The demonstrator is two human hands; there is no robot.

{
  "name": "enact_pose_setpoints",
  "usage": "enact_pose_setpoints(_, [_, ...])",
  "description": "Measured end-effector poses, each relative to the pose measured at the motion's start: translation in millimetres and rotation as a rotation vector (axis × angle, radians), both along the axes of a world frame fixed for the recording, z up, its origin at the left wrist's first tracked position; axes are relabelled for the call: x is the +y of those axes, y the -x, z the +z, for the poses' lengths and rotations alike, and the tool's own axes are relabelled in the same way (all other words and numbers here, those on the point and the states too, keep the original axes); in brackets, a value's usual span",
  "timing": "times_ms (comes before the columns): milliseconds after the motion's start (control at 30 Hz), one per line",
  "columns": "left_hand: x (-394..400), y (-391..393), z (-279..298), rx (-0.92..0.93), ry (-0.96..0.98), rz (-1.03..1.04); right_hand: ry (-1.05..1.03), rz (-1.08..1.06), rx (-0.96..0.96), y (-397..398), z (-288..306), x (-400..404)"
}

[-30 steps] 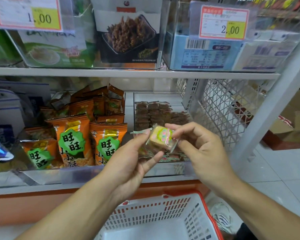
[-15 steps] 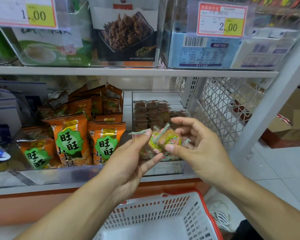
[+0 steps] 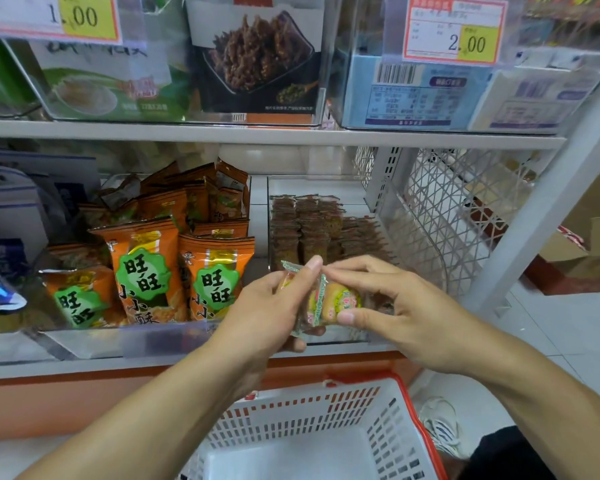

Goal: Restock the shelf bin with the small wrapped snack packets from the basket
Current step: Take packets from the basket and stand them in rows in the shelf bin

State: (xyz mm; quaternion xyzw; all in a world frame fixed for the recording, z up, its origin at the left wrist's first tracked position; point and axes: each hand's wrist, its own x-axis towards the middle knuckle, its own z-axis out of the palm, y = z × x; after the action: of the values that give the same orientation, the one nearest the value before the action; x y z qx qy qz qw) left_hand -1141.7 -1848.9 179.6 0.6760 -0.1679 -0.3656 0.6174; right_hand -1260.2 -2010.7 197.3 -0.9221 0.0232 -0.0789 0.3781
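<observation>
Head view, left to right: orange snack bags [image 3: 142, 271] fill the neighbouring bin, then our left hand [image 3: 267, 310] grips a few wrapped packets [image 3: 300, 296] in its curled fingers. Our right hand [image 3: 406, 306] pinches one yellow-green packet [image 3: 336, 301] between thumb and fingertips, touching that bunch, just in front of the clear shelf bin [image 3: 413, 244] where brown packets are stacked at the back. The basket [image 3: 388, 424] sits below. We should probably peel this single packet away cleanly, then lay it flat in the bare front part, keeping the rows tidy.
</observation>
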Motion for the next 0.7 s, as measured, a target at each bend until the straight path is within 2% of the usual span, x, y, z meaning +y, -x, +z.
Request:
enact_pose_setpoints(100, [-2,1,-1,0.019,-0.013,0.018,0.033,-0.032,0.017,-1,-2,2])
enact_pose_setpoints(200, [-4,2,3,0.220,0.105,0.099,-0.017,-0.096,0.029,-1,-2,1])
enact_pose_setpoints(267, [-3,1,5,0.323,0.214,0.175,-0.104,-0.145,-0.020,-1,1,-1])
enact_pose_setpoints(333, [-3,-1,6,0.364,0.278,0.238,-0.319,-0.166,-0.089,-1,5,-2])
enact_pose_setpoints(433, [-6,-2,5,0.355,0.312,0.283,-0.691,-0.103,-0.083,-1,4,6])
enact_pose_setpoints(600, [-11,6,-1,0.264,0.359,0.246,-0.814,-0.200,-0.009,-10,-9,25])
enact_pose_setpoints(700, [-11,7,-3,0.193,0.364,0.217,-0.999,-0.210,-0.003,-13,-13,26])
